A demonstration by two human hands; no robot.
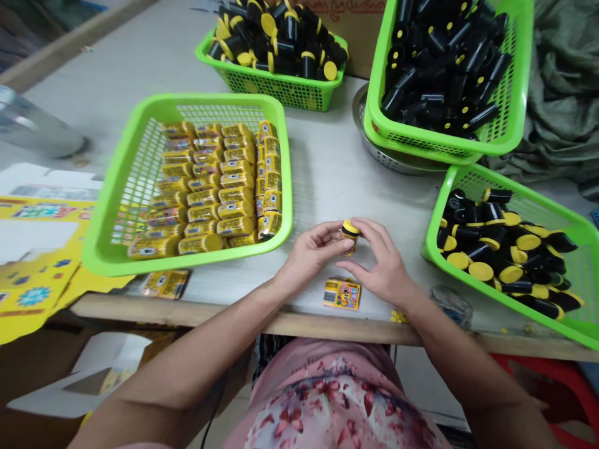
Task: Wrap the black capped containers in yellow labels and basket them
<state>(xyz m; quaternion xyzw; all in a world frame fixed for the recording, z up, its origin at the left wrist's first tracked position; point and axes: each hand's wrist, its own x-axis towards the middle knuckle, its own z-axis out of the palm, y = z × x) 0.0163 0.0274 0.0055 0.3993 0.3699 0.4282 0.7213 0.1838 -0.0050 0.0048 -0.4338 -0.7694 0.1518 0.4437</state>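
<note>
Between my left hand (pixel 311 251) and my right hand (pixel 380 262) is a small black bottle with a yellow cap (pixel 350 237), wearing a yellow printed label. The fingertips of both hands grip it above the tabletop. Just below them, a flat printed yellow label (pixel 342 294) lies on the table. To the left, a green plastic basket (pixel 219 98) holds rows of labelled bottles (pixel 201 199). A green basket on the right (pixel 515 194) holds loose unlabelled black bottles with yellow caps (pixel 505 249).
Two more green baskets of black bottles (pixel 276 87) (pixel 449 140) stand at the back, the right one on a steel bowl (pixel 369 128). Printed yellow cardboard sheets (pixel 37 262) lie at the left, and a loose label (pixel 165 284) sits near the table's wooden front edge (pixel 281 323).
</note>
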